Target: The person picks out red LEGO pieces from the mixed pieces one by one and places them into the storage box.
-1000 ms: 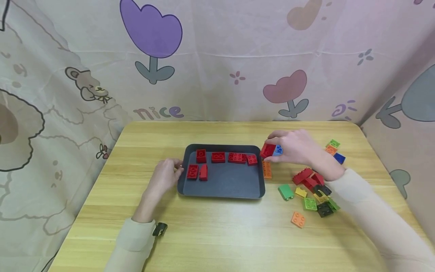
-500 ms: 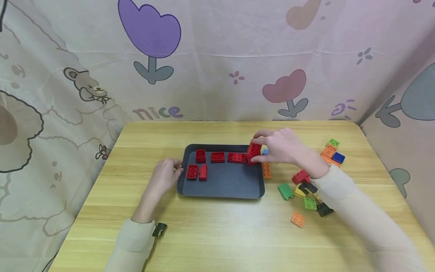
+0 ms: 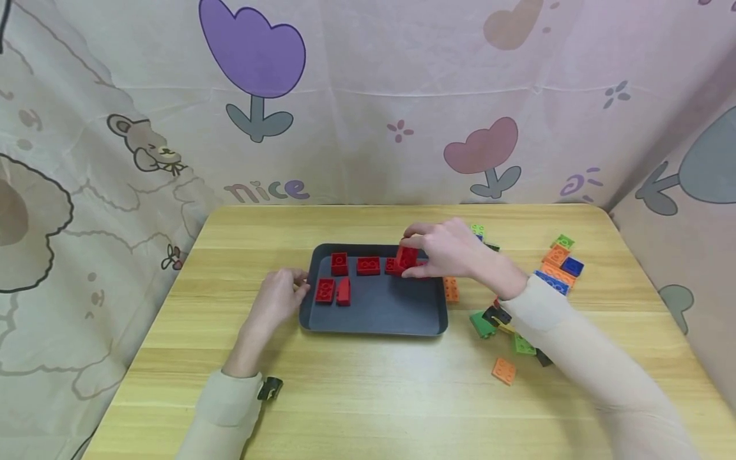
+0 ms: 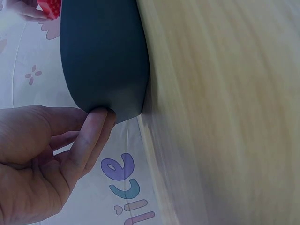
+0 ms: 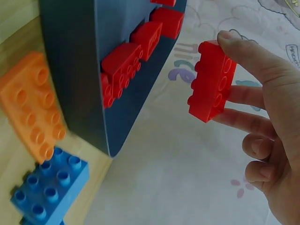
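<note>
A dark grey rectangular tray (image 3: 391, 313) lies on the table with several red toy bricks (image 3: 368, 266) in it, mostly along its far side. At its left rim, my left hand (image 3: 278, 294) pinches the edge near the far corner; the left wrist view shows the fingertips on the tray's outer wall (image 4: 105, 51). My right hand (image 3: 451, 249) holds a red brick (image 5: 213, 82) by its ends between thumb and fingers. That brick is tilted above the tray's far right part, apart from the bricks below. Part of the right-hand bricks in the tray is hidden behind it.
Right of the tray lie an orange brick (image 3: 452, 289) and a blue brick (image 5: 51, 187). Loose green (image 3: 482, 324), light green (image 3: 524, 345) and flat orange (image 3: 504, 371) bricks lie nearer, partly under the right sleeve. Another group with a dark blue brick (image 3: 572, 267) lies farther right.
My right hand has carried the red brick leftward, from beyond the tray's right edge to over its far right part. The left hand and tray have stayed in place.
</note>
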